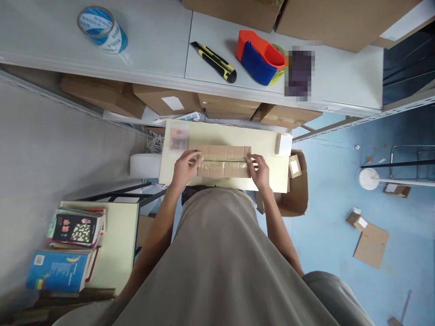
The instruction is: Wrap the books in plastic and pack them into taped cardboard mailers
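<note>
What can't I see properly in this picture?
All in the head view:
- Dark thing on the shelf: blurred into squares.
- Pinkish picture on the table: too blurry.
- Cardboard's underside: hidden by its own top.
- Small words on the blue book: too tiny to read.
- Big boxes' far ends: cut off by the top edge.

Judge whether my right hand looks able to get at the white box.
Probably yes: the right hand would have to leave the cardboard, but the white box lies close by on the same table, with nothing visible between them.
</note>
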A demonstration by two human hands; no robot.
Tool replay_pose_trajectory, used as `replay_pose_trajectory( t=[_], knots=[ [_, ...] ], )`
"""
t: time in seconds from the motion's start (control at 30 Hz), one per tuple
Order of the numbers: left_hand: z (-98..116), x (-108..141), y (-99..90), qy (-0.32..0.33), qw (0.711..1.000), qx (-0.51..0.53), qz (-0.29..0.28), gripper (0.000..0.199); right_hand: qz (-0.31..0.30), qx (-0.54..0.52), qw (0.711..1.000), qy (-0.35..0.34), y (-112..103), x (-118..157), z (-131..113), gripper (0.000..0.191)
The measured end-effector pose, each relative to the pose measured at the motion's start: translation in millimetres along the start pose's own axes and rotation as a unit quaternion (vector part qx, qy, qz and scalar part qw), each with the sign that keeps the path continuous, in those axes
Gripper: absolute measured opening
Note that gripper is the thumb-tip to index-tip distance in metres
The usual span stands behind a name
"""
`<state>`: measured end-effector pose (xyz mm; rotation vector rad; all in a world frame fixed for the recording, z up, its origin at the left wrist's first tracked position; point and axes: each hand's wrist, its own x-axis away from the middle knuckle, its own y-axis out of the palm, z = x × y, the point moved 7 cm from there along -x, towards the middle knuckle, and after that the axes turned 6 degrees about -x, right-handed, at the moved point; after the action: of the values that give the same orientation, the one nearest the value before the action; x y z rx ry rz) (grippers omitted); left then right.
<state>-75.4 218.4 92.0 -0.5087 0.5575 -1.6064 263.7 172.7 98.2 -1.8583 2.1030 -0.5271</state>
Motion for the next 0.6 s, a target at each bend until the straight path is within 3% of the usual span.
replay_pose_trajectory(
  t=[0.1, 0.23, 0.43, 0.6],
  knots=[
    [-23, 1, 11.6, -0.062, 0.995, 0.073, 0.029, 0.037, 0.025, -0.065, 0.997, 0.045, 3, -4, 13, 0.052],
    [-62, -4, 32.9, -0.175, 0.959, 0.221, 0.036, 0.071, 0.035, -0.137, 0.98, 0.14, 7, -18, 43, 0.082],
    [-88, -12, 53.5, -0.217, 0.919, 0.315, -0.094, 0.089, -0.071, -0.197, 0.955, 0.208, 16, -24, 68, 0.098],
    [-87, 5, 89.8, -0.208, 0.864, 0.395, -0.234, 0.099, -0.192, -0.223, 0.938, 0.184, 37, -15, 69, 0.107]
  ],
)
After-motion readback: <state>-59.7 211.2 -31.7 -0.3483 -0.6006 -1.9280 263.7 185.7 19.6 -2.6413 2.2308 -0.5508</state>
